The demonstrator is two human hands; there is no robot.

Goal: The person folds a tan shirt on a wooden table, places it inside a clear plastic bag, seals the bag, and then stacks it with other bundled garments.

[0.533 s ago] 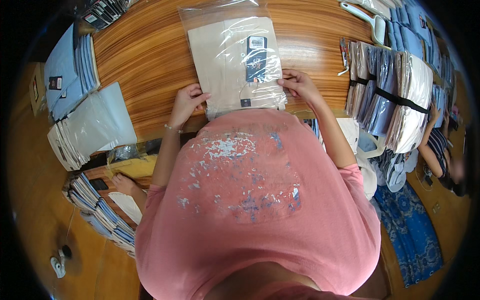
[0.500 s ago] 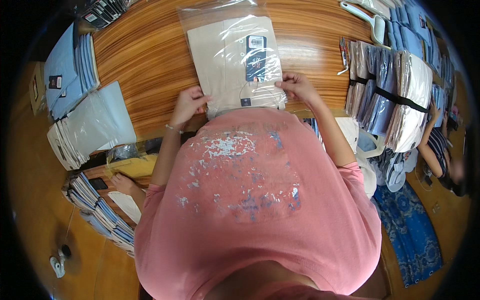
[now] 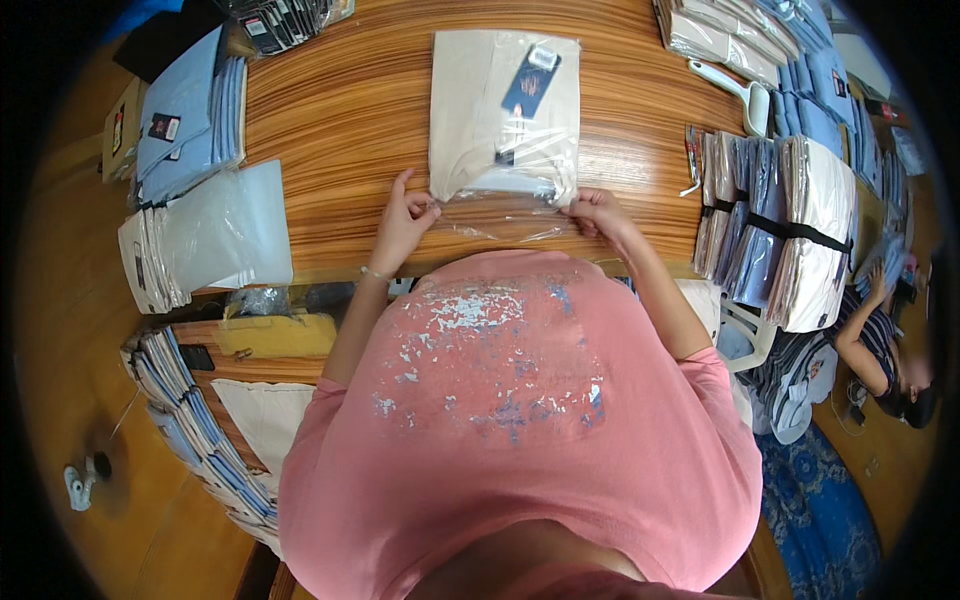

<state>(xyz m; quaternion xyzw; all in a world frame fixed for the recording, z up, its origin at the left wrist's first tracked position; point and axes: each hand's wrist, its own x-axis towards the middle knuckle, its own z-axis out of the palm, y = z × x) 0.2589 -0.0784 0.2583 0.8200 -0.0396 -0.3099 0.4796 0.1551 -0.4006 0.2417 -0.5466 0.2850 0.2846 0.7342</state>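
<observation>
While blue garment stacks (image 3: 185, 115) flank table (image 3: 340, 130), left hand (image 3: 402, 225), right hand (image 3: 593, 212) grip clamped on clear bag (image 3: 503, 215) flap.

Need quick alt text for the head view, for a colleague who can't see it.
Both hands pinch the near open edge of a clear plastic bag holding a folded beige garment on a wooden table: left hand, right hand. Stacks of bagged blue garments and bundled packs flank it.
</observation>
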